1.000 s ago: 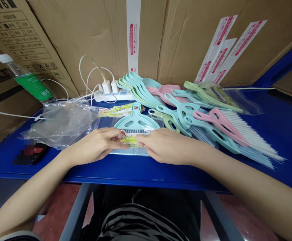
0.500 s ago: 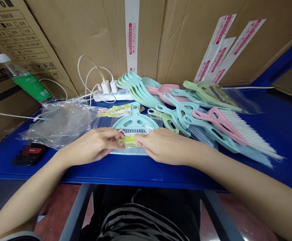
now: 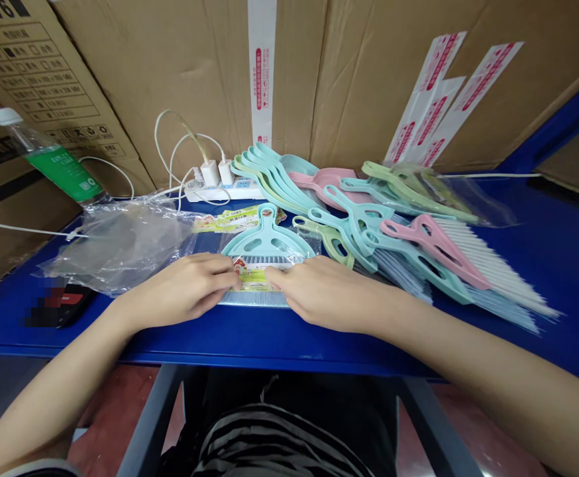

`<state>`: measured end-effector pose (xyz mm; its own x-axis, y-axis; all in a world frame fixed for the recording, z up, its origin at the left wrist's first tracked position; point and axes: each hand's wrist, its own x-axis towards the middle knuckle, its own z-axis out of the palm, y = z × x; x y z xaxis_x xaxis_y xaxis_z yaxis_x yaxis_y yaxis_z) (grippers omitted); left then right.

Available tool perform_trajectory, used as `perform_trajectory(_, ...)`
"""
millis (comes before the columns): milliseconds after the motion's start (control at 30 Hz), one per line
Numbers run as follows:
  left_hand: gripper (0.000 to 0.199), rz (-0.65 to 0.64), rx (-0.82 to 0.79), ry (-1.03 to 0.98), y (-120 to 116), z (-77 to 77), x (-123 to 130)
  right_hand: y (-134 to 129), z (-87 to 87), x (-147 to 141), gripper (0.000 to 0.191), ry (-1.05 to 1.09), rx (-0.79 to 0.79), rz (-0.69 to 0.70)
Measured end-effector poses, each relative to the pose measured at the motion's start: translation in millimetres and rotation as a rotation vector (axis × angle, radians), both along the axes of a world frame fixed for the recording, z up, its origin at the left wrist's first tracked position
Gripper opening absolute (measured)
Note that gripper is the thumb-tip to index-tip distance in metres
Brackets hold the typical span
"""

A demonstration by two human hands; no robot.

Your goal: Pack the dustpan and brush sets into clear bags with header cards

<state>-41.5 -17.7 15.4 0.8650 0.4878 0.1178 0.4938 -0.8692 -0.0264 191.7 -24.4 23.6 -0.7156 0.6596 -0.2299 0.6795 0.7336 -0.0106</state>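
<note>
A light-blue hand brush (image 3: pixel 268 232) lies flat in front of me in a clear plastic bag (image 3: pixel 314 246), handle pointing away. Across its bristles is a printed card (image 3: pixel 254 275), yellow-green and white. My left hand (image 3: pixel 197 285) closes its fingers on the left side of the bag, at the card's edge. On the other side, my right hand (image 3: pixel 314 288) pinches the bag with thumb and finger over the card's right end. Both hands cover parts of the bag's sides, and the fingertips are partly hidden.
Loose hand brushes (image 3: pixel 419 258) in blue, pink and green lie to the right. Behind stand stacked dustpans (image 3: pixel 264 172) and a power strip (image 3: pixel 230 191). Clear bags (image 3: pixel 125 242), a bottle (image 3: pixel 61 169) and a dark object (image 3: pixel 71 305) are at left. Cardboard (image 3: pixel 210 66) walls the back.
Both hands stay on the bag. The left fingers have curled in slightly at the card's edge, and the right hand has shifted very little. The brush lies almost where it was.
</note>
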Motion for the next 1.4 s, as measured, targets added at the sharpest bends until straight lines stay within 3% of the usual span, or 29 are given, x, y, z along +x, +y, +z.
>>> perform_trajectory(733,0.021,0.051,-0.024,0.052,-3.2,-0.3,-0.2,-2.4,-2.9,-2.7,0.036,-0.011,0.036,-0.006)
perform_trajectory(1400,0.030,0.054,-0.001,0.062,-6.2,-0.4,-0.9,-3.9,-11.0,-3.4,0.041,-0.003,0.098,0.004)
